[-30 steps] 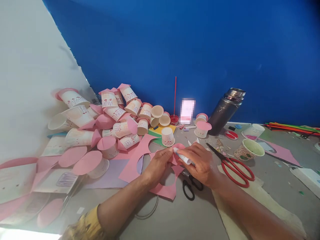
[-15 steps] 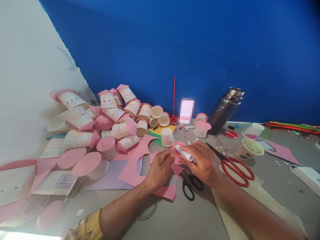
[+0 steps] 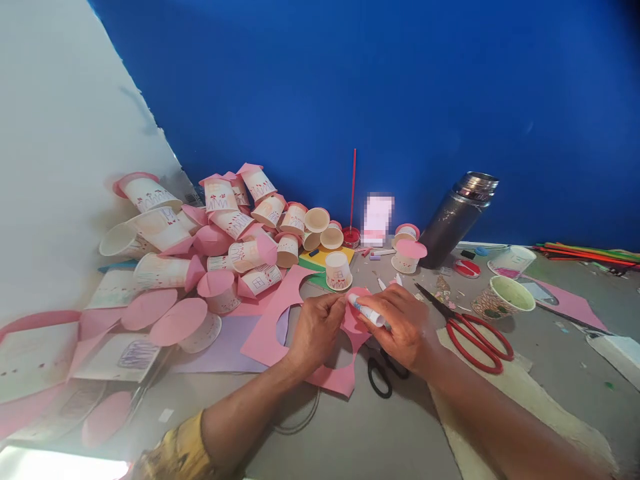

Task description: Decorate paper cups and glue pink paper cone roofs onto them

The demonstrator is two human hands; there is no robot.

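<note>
My left hand [image 3: 316, 328] pinches a small pink paper circle [image 3: 353, 319] over a pink sheet [image 3: 273, 319] with round holes cut out of it. My right hand [image 3: 400, 325] grips a white glue tube [image 3: 367, 311], its tip touching the circle near my left fingers. Both hands hover low over the grey table [image 3: 360, 433]. A decorated paper cup [image 3: 338, 271] stands upside down just beyond my hands.
A heap of pink-capped paper cups [image 3: 220, 227] lies at left. Black scissors [image 3: 383, 375] sit under my right wrist, red scissors [image 3: 470, 330] to its right. A metal flask [image 3: 457, 217], more cups [image 3: 503, 298] and coloured sticks [image 3: 585, 253] stand further right. Blue wall behind.
The glue tube's tip has shifted slightly across the pink circle while my left hand keeps holding it. The view has moved a little; the rest of the table is unchanged.
</note>
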